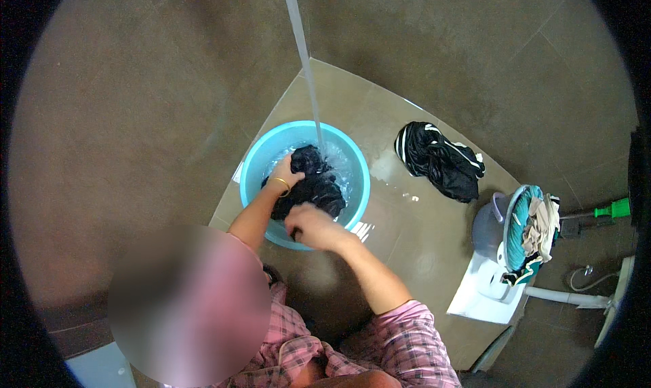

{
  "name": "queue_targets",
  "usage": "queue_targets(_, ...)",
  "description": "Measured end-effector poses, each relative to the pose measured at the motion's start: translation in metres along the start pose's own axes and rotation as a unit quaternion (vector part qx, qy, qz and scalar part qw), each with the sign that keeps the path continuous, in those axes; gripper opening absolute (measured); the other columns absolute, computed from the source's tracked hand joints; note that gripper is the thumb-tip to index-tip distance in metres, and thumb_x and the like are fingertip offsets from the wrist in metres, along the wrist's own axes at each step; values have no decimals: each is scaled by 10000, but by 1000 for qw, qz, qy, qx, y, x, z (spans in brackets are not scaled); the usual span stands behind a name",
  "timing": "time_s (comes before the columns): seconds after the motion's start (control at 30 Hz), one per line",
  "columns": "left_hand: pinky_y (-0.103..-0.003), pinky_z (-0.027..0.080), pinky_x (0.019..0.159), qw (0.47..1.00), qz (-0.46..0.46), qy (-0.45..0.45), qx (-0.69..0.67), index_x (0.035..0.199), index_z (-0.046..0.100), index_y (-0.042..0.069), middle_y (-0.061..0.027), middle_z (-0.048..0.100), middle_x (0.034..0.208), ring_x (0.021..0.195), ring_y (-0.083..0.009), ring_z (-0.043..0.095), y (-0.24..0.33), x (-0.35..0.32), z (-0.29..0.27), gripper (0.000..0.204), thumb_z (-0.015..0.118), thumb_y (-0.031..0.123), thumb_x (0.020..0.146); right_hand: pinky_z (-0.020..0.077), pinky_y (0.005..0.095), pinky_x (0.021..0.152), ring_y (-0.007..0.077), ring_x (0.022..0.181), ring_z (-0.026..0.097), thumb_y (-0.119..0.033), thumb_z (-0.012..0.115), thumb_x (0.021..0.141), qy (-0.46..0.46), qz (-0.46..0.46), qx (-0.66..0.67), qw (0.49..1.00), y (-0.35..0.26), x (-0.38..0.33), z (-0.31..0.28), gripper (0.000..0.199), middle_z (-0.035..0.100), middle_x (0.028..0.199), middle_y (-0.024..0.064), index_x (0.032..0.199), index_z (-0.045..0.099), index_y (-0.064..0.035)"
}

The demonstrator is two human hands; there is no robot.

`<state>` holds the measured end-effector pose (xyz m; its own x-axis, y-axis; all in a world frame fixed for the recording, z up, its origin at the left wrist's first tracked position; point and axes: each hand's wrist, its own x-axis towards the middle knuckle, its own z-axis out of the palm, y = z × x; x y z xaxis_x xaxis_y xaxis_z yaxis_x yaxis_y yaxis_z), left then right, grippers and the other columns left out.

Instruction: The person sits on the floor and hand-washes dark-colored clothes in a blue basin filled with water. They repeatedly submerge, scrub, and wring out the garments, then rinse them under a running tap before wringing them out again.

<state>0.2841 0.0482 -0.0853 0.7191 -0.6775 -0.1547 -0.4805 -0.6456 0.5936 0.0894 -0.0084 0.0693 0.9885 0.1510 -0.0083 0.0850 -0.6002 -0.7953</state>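
Observation:
A light blue round basin (363, 178) stands on the tiled floor, and a stream of water (306, 76) falls into it from above. Bunched up in the water is a wet black garment (319, 191). My left hand (288, 172), with a gold bangle at the wrist, grips the garment's upper left part, its fingertips partly lost in the folds. Curled closed over the near edge of the same cloth is my right hand (313, 226), slightly blurred. A bit of dark fabric shows at its fingers.
Another black garment with white stripes (444, 161) lies crumpled on the wet floor to the right. Beyond it, a grey bucket (489, 228) heaped with teal and beige clothes (537, 228) stands beside a white squat toilet (485, 296). Brown tiled walls (441, 42) meet behind the basin.

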Motion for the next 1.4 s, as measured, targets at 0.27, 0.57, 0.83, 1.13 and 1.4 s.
queue_targets(0.27,-283,451,724,898,-114,-62,-421,860,569,127,16,583,832,816,-126,556,21,-18,-86,187,677,73,718,469,397,842,350,1032,568,-73,633,754,-90,301,-35,949,34,-68,-68,249,568,1173,179,992,641,-142)
queue_targets(0.57,-281,488,801,792,92,156,-582,986,551,64,-29,636,917,834,-133,599,107,-73,-244,268,582,-67,755,440,299,831,228,933,571,-1,624,707,356,73,-58,930,-56,-94,-204,208,596,926,102,907,665,-41)
queue_targets(0.83,-354,479,883,772,6,-36,-634,1272,469,71,-96,575,1118,978,-215,577,95,-90,-229,530,556,-47,763,432,261,737,139,816,545,-116,704,732,396,149,457,782,-7,-89,-183,286,602,970,16,994,603,-64)
queue_targets(1.13,-376,444,921,969,46,-207,130,1261,523,21,-238,567,1117,1015,-339,571,5,-127,-156,834,843,263,530,465,372,872,343,1019,598,-530,790,589,-62,364,-38,928,17,-77,-61,796,622,1075,234,1115,590,33)
queue_targets(1.4,-300,486,809,949,0,-258,-182,1207,543,-29,-96,655,974,872,-150,599,5,-100,-188,621,774,89,642,494,414,740,324,854,633,-285,673,770,91,302,-131,940,-36,-73,-122,228,659,893,143,882,681,-86)
